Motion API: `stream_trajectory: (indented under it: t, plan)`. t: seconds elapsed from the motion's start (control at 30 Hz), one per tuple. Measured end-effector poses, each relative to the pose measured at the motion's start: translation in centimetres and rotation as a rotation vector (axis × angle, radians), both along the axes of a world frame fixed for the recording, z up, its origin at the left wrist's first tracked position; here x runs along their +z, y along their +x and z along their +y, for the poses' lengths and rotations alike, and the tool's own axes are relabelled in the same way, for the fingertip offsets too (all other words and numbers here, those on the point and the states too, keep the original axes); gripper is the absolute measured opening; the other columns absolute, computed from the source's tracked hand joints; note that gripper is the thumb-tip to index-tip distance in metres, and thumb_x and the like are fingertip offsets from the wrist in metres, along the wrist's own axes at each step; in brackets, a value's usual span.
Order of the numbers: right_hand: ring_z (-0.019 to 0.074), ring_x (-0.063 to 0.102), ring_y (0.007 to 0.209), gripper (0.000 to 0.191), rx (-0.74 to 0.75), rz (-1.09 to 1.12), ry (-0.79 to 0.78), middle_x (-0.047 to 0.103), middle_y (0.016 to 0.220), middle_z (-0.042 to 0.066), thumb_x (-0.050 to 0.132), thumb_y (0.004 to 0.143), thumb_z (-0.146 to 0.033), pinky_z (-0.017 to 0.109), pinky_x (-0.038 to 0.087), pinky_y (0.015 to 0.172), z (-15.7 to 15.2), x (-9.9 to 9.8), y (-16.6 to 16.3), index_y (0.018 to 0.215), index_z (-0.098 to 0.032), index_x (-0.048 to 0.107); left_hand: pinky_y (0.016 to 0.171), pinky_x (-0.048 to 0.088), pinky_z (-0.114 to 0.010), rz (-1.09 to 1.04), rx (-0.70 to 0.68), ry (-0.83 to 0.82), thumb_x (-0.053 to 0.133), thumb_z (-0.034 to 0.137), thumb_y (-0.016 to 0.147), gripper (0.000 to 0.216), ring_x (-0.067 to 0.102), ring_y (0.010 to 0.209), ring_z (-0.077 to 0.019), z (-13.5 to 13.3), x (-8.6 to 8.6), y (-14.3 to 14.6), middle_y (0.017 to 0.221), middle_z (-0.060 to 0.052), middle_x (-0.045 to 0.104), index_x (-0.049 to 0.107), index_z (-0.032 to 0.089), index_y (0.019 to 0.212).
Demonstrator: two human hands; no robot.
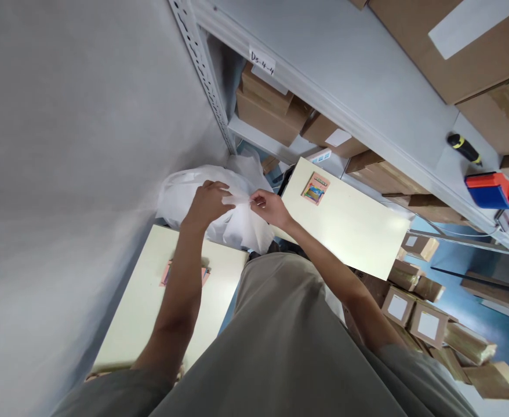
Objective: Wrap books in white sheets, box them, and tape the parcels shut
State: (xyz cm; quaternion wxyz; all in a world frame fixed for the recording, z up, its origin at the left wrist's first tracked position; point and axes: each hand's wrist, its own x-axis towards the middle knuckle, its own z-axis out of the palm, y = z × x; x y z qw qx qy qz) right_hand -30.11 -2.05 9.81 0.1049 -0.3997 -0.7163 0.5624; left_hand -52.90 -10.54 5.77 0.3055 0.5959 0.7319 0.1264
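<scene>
In the head view both hands meet over a heap of thin white plastic bags (pixel 196 178) by the wall. My left hand (pixel 210 204) is closed with fingers bent, its thumb and fingers on a small see-through plastic bag (pixel 239 199). From the other side, my right hand (pixel 272 208) pinches that bag's edge between thumb and curled fingers. The bag is stretched across the short gap between the hands. Part of a flat pink picture booklet (pixel 205 274) shows from under my left forearm. Another pink booklet (pixel 316 188) lies on the board to the right of my right hand.
A pale board (pixel 220 278) lies on the left and a second pale board (pixel 350 223) on the right. Grey shelving (pixel 306 95) with cardboard boxes (pixel 272 110) rises ahead. A black-yellow tool (pixel 464 149) and a blue-red object (pixel 491 190) rest on it. More boxes (pixel 428 324) stand right.
</scene>
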Motion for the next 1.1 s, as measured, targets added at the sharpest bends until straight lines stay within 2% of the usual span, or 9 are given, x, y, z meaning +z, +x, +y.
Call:
stream_trajectory:
  t: [0.17, 0.27, 0.4, 0.5, 0.63, 0.73, 0.83, 0.93, 1.1]
  plan:
    - [0.0203, 0.075, 0.090, 0.005, -0.050, -0.061, 0.083, 0.076, 0.094, 0.000, 0.067, 0.089, -0.020, 0.031, 0.061, 0.087, 1.6, 2.4, 3.0, 0.092, -0.024, 0.070, 0.118, 0.049, -0.052, 0.003, 0.068, -0.101, 0.085, 0.025, 0.082, 0.024, 0.065, 0.128, -0.0428, 0.9, -2.4, 0.4, 0.118, -0.014, 0.081, 0.083, 0.020, 0.106]
    - [0.0217, 0.074, 0.089, 0.004, -0.129, -0.103, 0.152, 0.074, 0.091, 0.000, 0.067, 0.091, -0.021, 0.034, 0.060, 0.089, 2.8, 3.3, 4.7, 0.092, -0.024, 0.070, 0.118, 0.050, -0.055, 0.057, 0.101, -0.115, 0.087, 0.025, 0.079, 0.028, 0.065, 0.126, -0.0448, 1.3, -3.0, 0.2, 0.118, -0.015, 0.081, 0.082, 0.020, 0.106]
    - [0.0198, 0.070, 0.080, 0.003, -0.289, -0.038, 0.218, 0.070, 0.084, 0.000, 0.065, 0.095, -0.026, 0.033, 0.058, 0.081, 5.0, 5.3, 7.8, 0.094, -0.024, 0.067, 0.114, 0.053, -0.060, 0.131, 0.128, -0.154, 0.088, 0.032, 0.078, 0.034, 0.067, 0.122, -0.0474, 1.1, -3.4, -0.8, 0.117, -0.018, 0.080, 0.081, 0.018, 0.108]
    - [0.0177, 0.068, 0.075, 0.011, -0.356, 0.034, 0.216, 0.067, 0.083, 0.000, 0.066, 0.097, -0.033, 0.031, 0.057, 0.076, 6.5, 7.6, 10.6, 0.091, -0.023, 0.065, 0.115, 0.053, -0.059, 0.152, 0.115, -0.181, 0.087, 0.033, 0.080, 0.034, 0.067, 0.125, -0.0470, 0.8, -2.4, -1.5, 0.124, -0.017, 0.079, 0.082, 0.019, 0.111]
    - [0.0186, 0.070, 0.080, 0.022, -0.361, 0.089, 0.155, 0.070, 0.088, 0.001, 0.072, 0.097, -0.044, 0.033, 0.059, 0.077, 7.1, 10.5, 14.4, 0.095, -0.023, 0.066, 0.126, 0.045, -0.059, 0.111, 0.018, -0.129, 0.088, 0.046, 0.082, 0.043, 0.057, 0.146, -0.0465, 1.6, 1.2, -0.7, 0.152, -0.012, 0.070, 0.082, 0.025, 0.119]
    - [0.0205, 0.073, 0.084, 0.031, -0.344, 0.111, 0.104, 0.073, 0.090, 0.002, 0.072, 0.099, -0.053, 0.035, 0.062, 0.079, 6.6, 12.1, 17.1, 0.099, -0.022, 0.070, 0.131, 0.040, -0.055, -0.104, -0.103, -0.017, 0.087, 0.066, 0.081, 0.061, 0.050, 0.156, -0.0419, 3.9, 4.5, 2.1, 0.163, -0.009, 0.062, 0.080, 0.026, 0.128]
    - [0.0216, 0.075, 0.085, 0.040, -0.335, 0.115, 0.066, 0.073, 0.091, 0.003, 0.070, 0.100, -0.061, 0.035, 0.064, 0.077, 6.2, 12.9, 20.0, 0.104, -0.021, 0.074, 0.122, 0.051, -0.045, -0.487, -0.183, -0.050, 0.082, 0.078, 0.081, 0.077, 0.064, 0.142, -0.0354, 7.1, 6.7, 6.8, 0.154, -0.009, 0.070, 0.076, 0.025, 0.136]
    - [0.0218, 0.076, 0.082, 0.047, -0.351, 0.103, 0.055, 0.071, 0.089, 0.002, 0.073, 0.098, -0.067, 0.034, 0.065, 0.073, 6.0, 13.0, 23.4, 0.106, -0.021, 0.075, 0.116, 0.054, -0.043, -0.648, -0.249, -0.116, 0.083, 0.082, 0.077, 0.078, 0.070, 0.134, -0.0347, 9.7, 7.0, 12.2, 0.140, -0.010, 0.078, 0.079, 0.022, 0.128]
    - [0.0151, 0.066, 0.060, 0.057, -0.433, 0.077, 0.016, 0.064, 0.079, -0.002, 0.073, 0.097, -0.074, 0.028, 0.056, 0.054, 6.1, 12.2, 30.4, 0.117, -0.020, 0.073, 0.113, 0.055, -0.044, -0.739, -0.309, -0.129, 0.081, 0.082, 0.078, 0.072, 0.073, 0.124, -0.0336, 12.1, 5.5, 19.0, 0.125, -0.011, 0.083, 0.083, 0.018, 0.112]
